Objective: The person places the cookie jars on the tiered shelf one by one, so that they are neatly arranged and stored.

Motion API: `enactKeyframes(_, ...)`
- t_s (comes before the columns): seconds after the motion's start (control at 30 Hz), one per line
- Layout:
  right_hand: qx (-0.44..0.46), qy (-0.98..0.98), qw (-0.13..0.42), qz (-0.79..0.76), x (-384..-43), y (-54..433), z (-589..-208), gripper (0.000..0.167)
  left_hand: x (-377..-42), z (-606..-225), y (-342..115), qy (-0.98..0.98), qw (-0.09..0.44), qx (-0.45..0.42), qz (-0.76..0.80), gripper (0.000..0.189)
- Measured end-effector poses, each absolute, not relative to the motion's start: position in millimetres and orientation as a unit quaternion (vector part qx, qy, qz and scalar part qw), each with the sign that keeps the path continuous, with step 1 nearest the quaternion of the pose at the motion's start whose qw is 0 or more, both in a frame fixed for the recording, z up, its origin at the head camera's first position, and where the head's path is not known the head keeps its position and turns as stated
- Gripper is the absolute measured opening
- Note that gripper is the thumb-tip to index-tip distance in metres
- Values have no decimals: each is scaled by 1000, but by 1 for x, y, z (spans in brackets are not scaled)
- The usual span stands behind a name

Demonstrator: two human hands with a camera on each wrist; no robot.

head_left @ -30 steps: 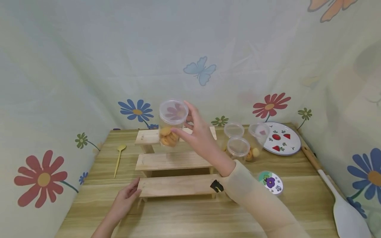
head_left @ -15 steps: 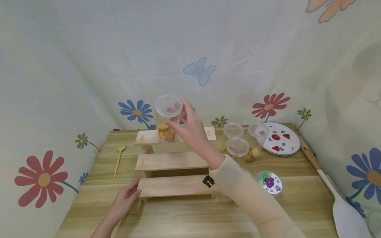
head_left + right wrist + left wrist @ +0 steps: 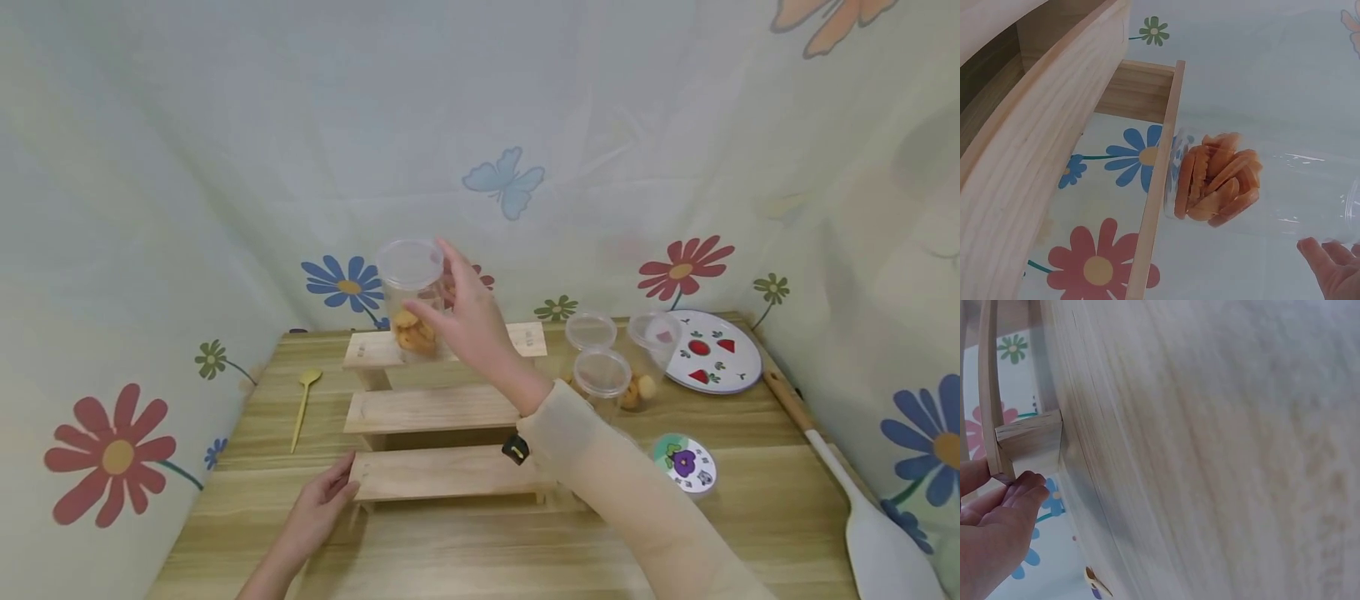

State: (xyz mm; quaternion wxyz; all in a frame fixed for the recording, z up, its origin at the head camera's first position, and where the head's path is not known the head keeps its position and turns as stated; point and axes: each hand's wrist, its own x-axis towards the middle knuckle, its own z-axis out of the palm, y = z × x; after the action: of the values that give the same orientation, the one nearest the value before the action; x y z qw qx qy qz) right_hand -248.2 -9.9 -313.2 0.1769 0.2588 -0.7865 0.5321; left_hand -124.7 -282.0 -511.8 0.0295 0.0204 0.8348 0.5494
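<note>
My right hand point(image 3: 472, 321) grips a clear plastic jar point(image 3: 411, 287) with a translucent lid, thumb on one side and fingers on the other. Orange-brown biscuits point(image 3: 1219, 178) lie in its lower part. The jar is upright over the left part of the top step of a three-step wooden stand point(image 3: 442, 408); in the right wrist view its base is right at the board point(image 3: 1157, 187). At the stand's lower left, my left hand point(image 3: 318, 508) holds the end of the bottom step point(image 3: 990, 394) between thumb and fingers.
Right of the stand are several lidded clear jars point(image 3: 602, 372) of snacks and a round pansy-printed lid point(image 3: 684, 464). Behind them is a strawberry-patterned plate point(image 3: 714, 350). A white spatula point(image 3: 881, 533) lies along the right edge, a yellow spoon point(image 3: 303, 408) at left.
My right hand has carried the jar leftward and farther back over the top step. The left hand stays at the bottom step's end.
</note>
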Motion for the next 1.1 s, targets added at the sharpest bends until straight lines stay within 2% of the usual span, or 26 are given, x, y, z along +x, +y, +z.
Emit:
enactKeyframes(0.43,263,-798,143,524,-256,-20,-311,86,-122,-511,-282,836,14,30,547,50)
enactKeyframes(1.1,259,-806,130,515,-258,-21,-311,91,-124,-511,-281,835,10,30,549,49)
